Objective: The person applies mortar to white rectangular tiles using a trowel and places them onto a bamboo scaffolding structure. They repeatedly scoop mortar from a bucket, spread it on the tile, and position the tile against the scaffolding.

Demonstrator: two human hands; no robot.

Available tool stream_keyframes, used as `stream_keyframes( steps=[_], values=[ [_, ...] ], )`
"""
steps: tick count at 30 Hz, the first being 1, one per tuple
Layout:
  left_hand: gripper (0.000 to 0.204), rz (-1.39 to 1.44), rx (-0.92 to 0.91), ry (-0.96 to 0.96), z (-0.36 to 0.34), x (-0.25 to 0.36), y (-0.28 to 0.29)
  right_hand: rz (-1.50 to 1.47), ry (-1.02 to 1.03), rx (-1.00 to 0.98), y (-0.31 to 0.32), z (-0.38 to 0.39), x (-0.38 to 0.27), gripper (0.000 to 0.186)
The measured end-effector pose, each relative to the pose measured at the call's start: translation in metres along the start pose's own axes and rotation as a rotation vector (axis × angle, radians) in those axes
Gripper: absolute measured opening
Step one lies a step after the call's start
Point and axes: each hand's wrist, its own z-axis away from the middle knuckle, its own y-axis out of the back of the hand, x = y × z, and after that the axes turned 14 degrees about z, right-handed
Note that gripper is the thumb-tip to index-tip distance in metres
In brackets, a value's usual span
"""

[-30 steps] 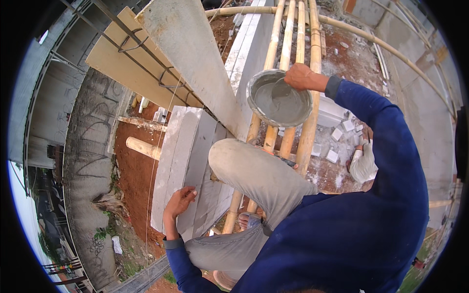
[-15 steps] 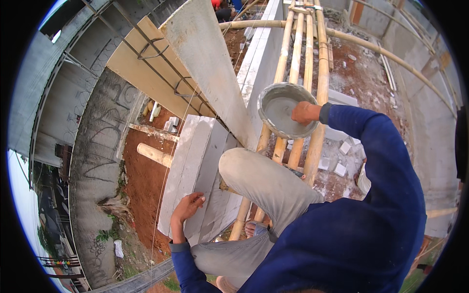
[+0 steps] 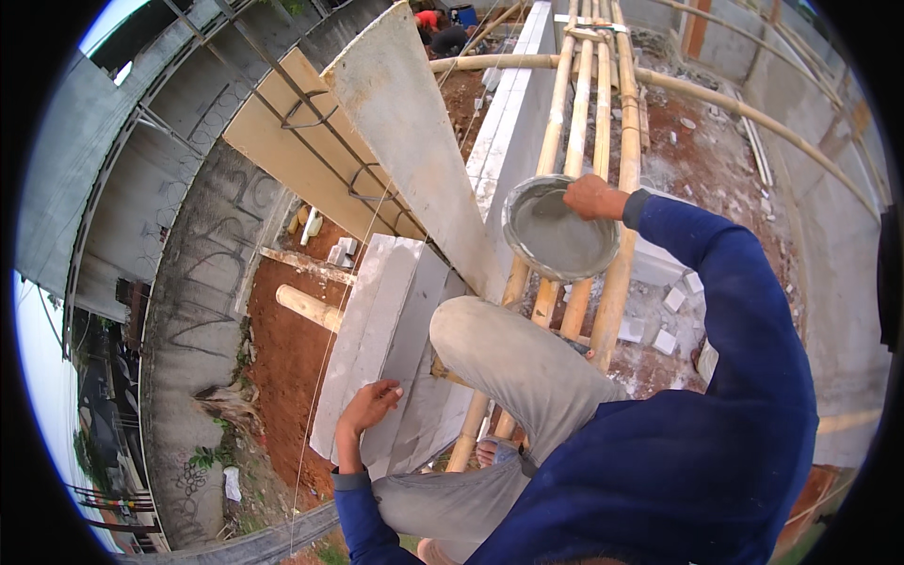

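Grey mortar: fills the round metal pan, held out above the bamboo poles.
Right hand: closed on the far rim of the pan, arm in blue sleeve stretched forward.
Left hand: open, fingers spread, flat on top of the grey block wall, holding nothing.
Knee: bent, in grey trousers, between wall and poles.
Grey board: leaning slantwise, upper left of the pan.
Red earth: far below, left of the wall.
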Motion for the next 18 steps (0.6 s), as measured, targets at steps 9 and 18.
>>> stream_keyframes(
  steps=[9,18],
  values=[
    [0.048,0.004,0.024,-0.012,0.008,-0.006,0.001,-0.100,0.346,-0.269,-0.021,0.008,-0.040,0.043],
    [0.050,-0.059,0.001,0.003,0.002,0.018,0.006,-0.529,0.243,-0.366,-0.078,0.002,-0.032,0.038]
  ],
)
